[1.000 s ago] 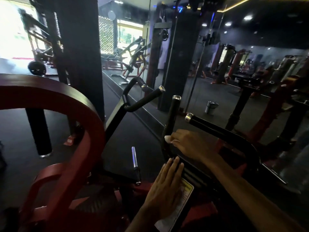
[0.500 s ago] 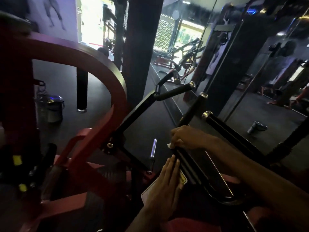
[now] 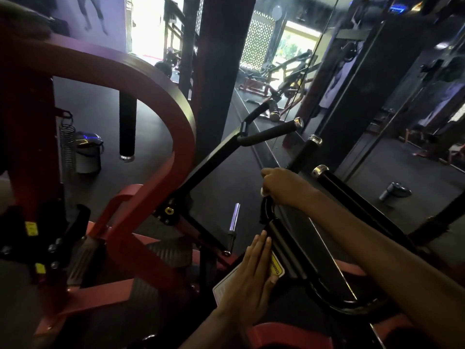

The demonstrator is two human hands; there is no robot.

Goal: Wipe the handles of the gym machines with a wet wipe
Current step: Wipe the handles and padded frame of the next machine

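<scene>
Four black handles with shiny caps show near the middle of the frame, and my right hand (image 3: 284, 188) is closed around the lower part of one handle (image 3: 300, 154), the one pointing up and right. A tiny bit of white wet wipe (image 3: 262, 191) peeks out under my fist, at the middle right, so I think I am rubbing this bar now. My left hand (image 3: 247, 278) lies flat and open, grasping nothing, on a white warning sticker (image 3: 276, 267) at the lower middle. Next to my fist is a second handle (image 3: 334, 183), and up and left is a forked pair, one near handle (image 3: 270, 133) and one far handle (image 3: 261, 109). What could go wrong? The wipe is mostly hidden, so it might bunch up or slip out, and then my bare palm would rub the grip. I might also skip the top by the cap. I count two hands, one wipe, four handles here, one red curved frame (image 3: 141, 79) and one small bin (image 3: 88, 153) at the left.
</scene>
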